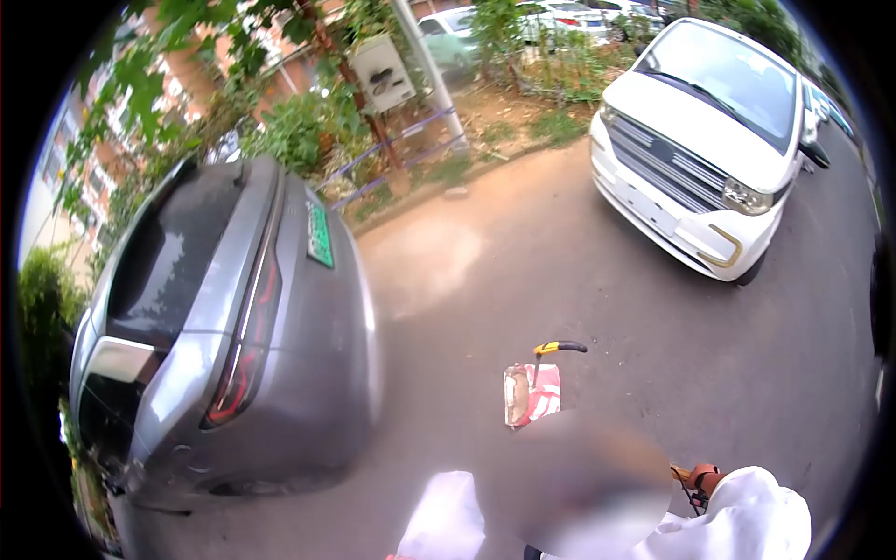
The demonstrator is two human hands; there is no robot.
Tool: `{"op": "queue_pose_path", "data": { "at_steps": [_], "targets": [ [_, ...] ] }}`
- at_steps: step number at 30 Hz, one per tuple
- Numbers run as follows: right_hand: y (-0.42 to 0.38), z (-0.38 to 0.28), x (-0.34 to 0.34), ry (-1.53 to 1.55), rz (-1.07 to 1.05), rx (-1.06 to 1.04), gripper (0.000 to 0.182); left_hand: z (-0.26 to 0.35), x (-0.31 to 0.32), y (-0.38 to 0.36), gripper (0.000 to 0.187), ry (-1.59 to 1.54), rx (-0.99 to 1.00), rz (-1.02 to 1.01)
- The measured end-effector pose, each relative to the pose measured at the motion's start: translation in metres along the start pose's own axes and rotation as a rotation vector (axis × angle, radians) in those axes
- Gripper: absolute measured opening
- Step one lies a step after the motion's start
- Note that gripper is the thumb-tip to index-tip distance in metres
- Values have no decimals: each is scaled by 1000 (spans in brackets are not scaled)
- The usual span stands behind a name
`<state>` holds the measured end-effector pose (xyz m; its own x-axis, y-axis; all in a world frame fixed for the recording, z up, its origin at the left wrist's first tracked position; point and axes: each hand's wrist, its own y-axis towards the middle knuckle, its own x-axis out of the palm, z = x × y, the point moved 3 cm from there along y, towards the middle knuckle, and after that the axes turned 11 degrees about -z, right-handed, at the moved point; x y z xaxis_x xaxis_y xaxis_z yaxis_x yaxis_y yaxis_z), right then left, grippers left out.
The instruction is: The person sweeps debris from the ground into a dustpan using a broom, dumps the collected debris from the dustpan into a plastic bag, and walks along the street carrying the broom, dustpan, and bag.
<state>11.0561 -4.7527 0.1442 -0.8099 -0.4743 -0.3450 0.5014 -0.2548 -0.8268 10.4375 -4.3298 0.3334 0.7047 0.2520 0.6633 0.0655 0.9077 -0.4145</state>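
At the lower right, my right hand point(707, 479), at the end of a white sleeve point(761, 513), is closed around what looks like a handlebar grip. A thin brake lever point(698, 502) and cable show just below it. Only a sliver of skin at the bottom edge, beside a white cloth point(443, 513) that looks like a sleeve, may be my left hand point(401, 557); its fingers are hidden. Ahead lies a red-and-white package or bag point(539, 392) with a brown side. Above it rises a curved yellow-and-black handle point(560, 347). A blurred oval covers the area between my arms.
A dark grey car point(327, 373) with a green plate stands close on the left. A white van point(695, 140) faces me at the right. Behind the curb are plants, a pole point(427, 70) and a grey box point(381, 75). Paved road point(467, 299) lies between the vehicles.
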Motion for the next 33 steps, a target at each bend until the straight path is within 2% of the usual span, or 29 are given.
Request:
{"op": "queue_pose_path", "data": {
  "at_steps": [2,3,5,7,10,13,14,16,17,18,20,21,23,27,30,33],
  "targets": [
    [40,30,44,108,-40,-28,59,-9,15,1,47,216,76,29],
    [55,41,65,158,-60,-42,57,-13,28,1,48,202,39,33],
    [27,66,84,336,-195,-25,58,-20,52,2,50,173,-42,42],
    [-15,90,117,526,-340,-2,58,-28,47,18,51,209,-109,0],
    [-43,121,159,500,-243,44,53,-46,65,11,50,163,-188,-58],
    [-79,141,168,554,-366,13,47,-53,80,-7,48,342,-93,-4],
    [-69,153,188,531,-389,-6,46,-57,69,-2,46,230,-207,-14],
    [-26,175,238,379,-410,-88,44,-68,93,-13,43,200,-273,-14],
    [-30,173,238,300,-427,-117,42,-73,102,-19,42,184,-300,-11],
    [-40,182,245,403,-384,-183,42,-81,99,-15,40,180,-315,-53],
    [-14,188,276,294,-359,-308,40,-105,91,-1,35,170,-340,-141],
    [-1,191,292,240,-340,-370,41,-120,98,3,39,188,-375,-163],
    [-15,197,280,353,-394,-286,40,-145,114,5,50,228,-441,-202],
    [-21,201,251,585,-423,-167,38,-195,159,1,49,219,-486,-197],
    [-11,210,229,708,-419,-136,37,-231,171,8,50,257,-441,-269],
    [9,225,211,802,-411,-126,35,-252,224,-22,52,262,-453,-289]
  ]
}}
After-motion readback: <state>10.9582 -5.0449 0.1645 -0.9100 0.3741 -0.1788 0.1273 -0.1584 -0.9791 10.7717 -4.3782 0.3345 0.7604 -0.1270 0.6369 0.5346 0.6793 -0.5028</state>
